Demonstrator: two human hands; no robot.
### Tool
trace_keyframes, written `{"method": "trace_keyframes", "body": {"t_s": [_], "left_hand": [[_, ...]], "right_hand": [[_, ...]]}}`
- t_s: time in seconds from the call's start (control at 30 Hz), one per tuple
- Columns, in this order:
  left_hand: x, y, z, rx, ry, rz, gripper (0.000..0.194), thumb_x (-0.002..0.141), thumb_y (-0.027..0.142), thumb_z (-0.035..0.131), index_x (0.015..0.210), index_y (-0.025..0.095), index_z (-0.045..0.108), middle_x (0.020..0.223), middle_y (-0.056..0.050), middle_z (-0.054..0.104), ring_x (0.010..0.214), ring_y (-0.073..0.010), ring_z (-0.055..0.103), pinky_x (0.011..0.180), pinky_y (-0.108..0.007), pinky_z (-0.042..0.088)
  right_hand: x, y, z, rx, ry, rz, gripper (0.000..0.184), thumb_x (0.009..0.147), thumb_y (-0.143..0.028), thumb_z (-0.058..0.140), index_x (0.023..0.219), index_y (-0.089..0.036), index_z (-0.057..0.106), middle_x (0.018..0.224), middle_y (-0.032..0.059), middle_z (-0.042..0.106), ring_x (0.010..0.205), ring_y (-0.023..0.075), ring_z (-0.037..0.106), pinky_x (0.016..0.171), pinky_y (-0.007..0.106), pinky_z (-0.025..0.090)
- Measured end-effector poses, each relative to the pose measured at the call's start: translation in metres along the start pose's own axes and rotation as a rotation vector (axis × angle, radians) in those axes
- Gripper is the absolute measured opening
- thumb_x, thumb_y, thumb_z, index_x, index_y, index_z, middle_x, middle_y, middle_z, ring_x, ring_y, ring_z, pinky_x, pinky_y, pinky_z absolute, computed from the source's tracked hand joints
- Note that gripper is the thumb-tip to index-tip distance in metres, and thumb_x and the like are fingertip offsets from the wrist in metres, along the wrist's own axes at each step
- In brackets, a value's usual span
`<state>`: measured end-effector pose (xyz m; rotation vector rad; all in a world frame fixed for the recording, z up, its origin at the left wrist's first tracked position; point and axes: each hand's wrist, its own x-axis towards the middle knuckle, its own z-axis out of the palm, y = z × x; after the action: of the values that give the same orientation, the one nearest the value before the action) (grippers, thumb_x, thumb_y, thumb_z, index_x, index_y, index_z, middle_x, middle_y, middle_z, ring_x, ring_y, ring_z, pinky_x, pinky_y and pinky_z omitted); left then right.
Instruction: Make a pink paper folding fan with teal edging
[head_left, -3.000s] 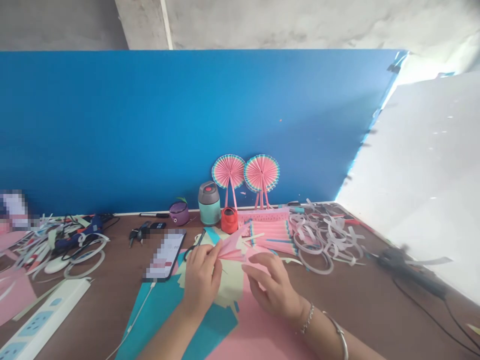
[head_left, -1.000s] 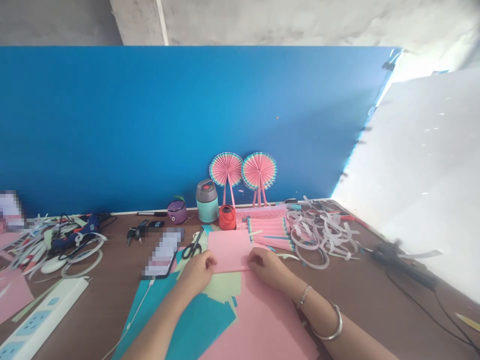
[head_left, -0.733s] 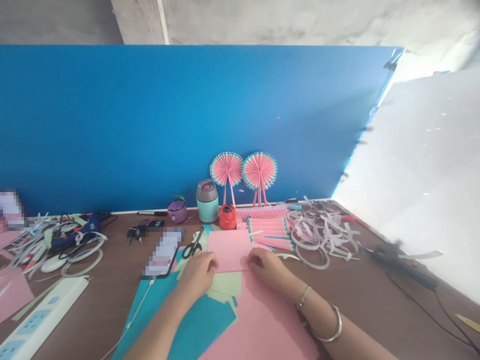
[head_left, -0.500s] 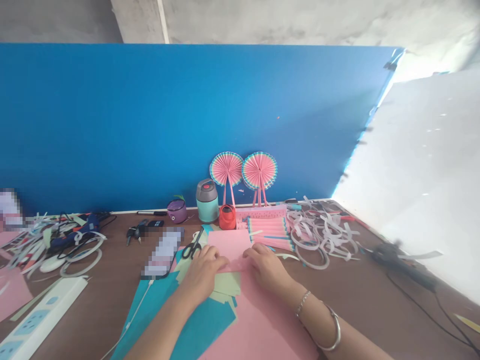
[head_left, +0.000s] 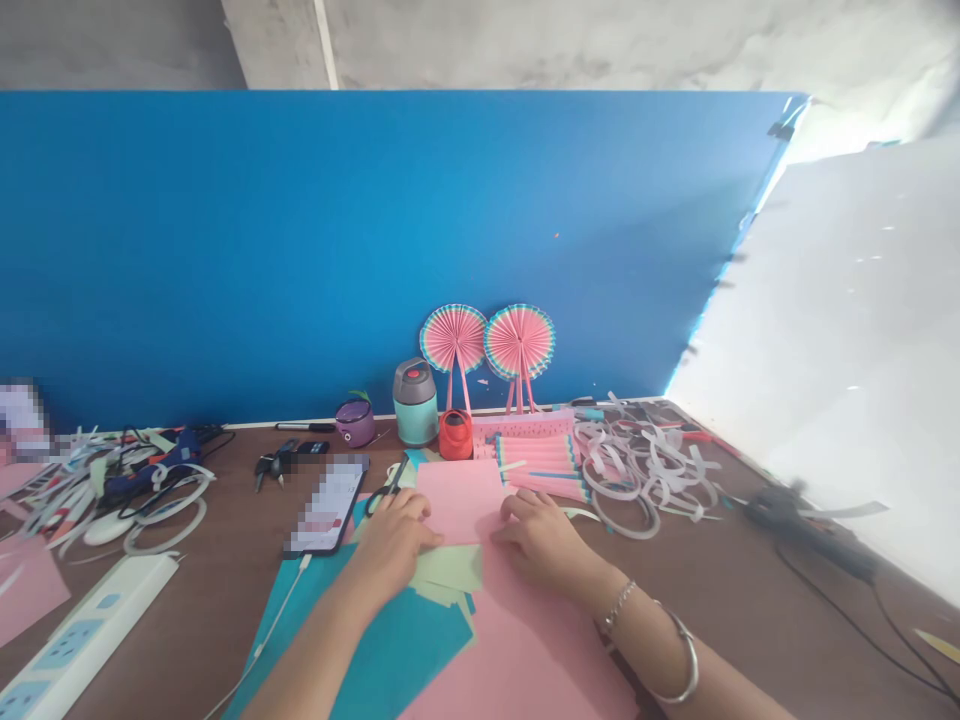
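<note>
Lots of clutter around you: scissors [head_left: 388, 490] lie just left of the pink sheet, touching its corner area, with a phone [head_left: 328, 506] on a white cable beside them. Behind the sheet sit a red tape roll [head_left: 457, 436], a teal flask [head_left: 416, 403], a small purple pot [head_left: 355, 422] and two pink paper fans [head_left: 487, 343] leaning on the blue partition [head_left: 300, 250]. A stack of pleated pink strips [head_left: 540, 462] lies just right of the sheet, then a heap of white paper rings [head_left: 649, 470]. Far left there is a power strip [head_left: 82, 635] and more rings; a black tool with cord [head_left: 810, 530] lies at right. The surface is a brown table [head_left: 750, 610] layered with teal and pink paper, with a white board on the right and a grey wall above. Your left hand [head_left: 394, 535] lies flat, fingers together, pressing the folded pink sheet [head_left: 459, 500] at its left edge. Your right hand [head_left: 540, 535] presses the sheet's right lower corner, fingers slightly curled, holding nothing. The sheet lies flat at table centre, between both hands.
</note>
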<state>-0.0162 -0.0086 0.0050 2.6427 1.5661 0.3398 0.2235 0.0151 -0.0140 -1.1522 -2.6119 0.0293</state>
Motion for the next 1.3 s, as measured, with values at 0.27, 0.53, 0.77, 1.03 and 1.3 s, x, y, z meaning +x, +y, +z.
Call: {"method": "trace_keyframes", "body": {"t_s": [0.27,0.53,0.77,1.03,1.3], "left_hand": [[0.003,-0.021,0.010,-0.182,0.149,-0.146,0.050,0.069,-0.004,0.038,0.081,0.028,0.074,0.092,-0.004,0.063,0.093,-0.0202,0.054,0.077,-0.033,0.041],[-0.002,-0.015,0.006,-0.393,0.817,-0.131,0.024,0.073,0.007,0.036,0.061,0.020,0.053,0.061,-0.002,0.053,0.063,-0.0163,0.052,0.060,-0.027,0.040],[0.003,0.022,0.012,-0.780,0.210,-0.300,0.027,0.080,0.029,0.045,0.087,0.016,0.067,0.057,-0.001,0.061,0.049,-0.0146,0.053,0.046,-0.024,0.035],[0.013,0.036,0.023,-0.986,0.408,-0.416,0.034,0.085,0.044,0.047,0.078,0.014,0.063,0.063,-0.002,0.060,0.064,-0.0179,0.058,0.059,-0.026,0.044],[-0.003,0.023,0.012,-0.117,0.935,0.016,0.038,0.087,0.007,0.046,0.119,0.024,0.058,0.082,-0.004,0.053,0.081,-0.0179,0.051,0.074,-0.032,0.040]], "right_hand": [[0.000,0.007,0.001,0.057,-0.035,-0.001,0.032,0.074,-0.005,0.051,0.086,-0.025,0.073,0.078,0.0054,0.060,0.078,0.0188,0.049,0.072,0.032,0.032],[0.003,0.014,0.003,0.868,0.170,0.271,0.020,0.079,-0.022,0.057,0.087,-0.020,0.075,0.077,0.0054,0.064,0.070,0.0159,0.056,0.064,0.028,0.042],[0.004,0.005,0.005,1.290,0.173,0.348,0.021,0.073,-0.036,0.068,0.085,-0.020,0.074,0.082,0.0044,0.067,0.073,0.0165,0.060,0.070,0.031,0.047],[0.003,-0.015,0.006,0.865,0.127,0.118,0.020,0.080,-0.018,0.057,0.092,-0.020,0.072,0.083,0.0058,0.063,0.070,0.0143,0.059,0.063,0.026,0.048],[-0.010,-0.018,-0.005,0.274,0.835,-0.190,0.031,0.079,-0.006,0.053,0.105,-0.021,0.053,0.100,0.0089,0.055,0.093,0.0207,0.055,0.076,0.036,0.047]]}}
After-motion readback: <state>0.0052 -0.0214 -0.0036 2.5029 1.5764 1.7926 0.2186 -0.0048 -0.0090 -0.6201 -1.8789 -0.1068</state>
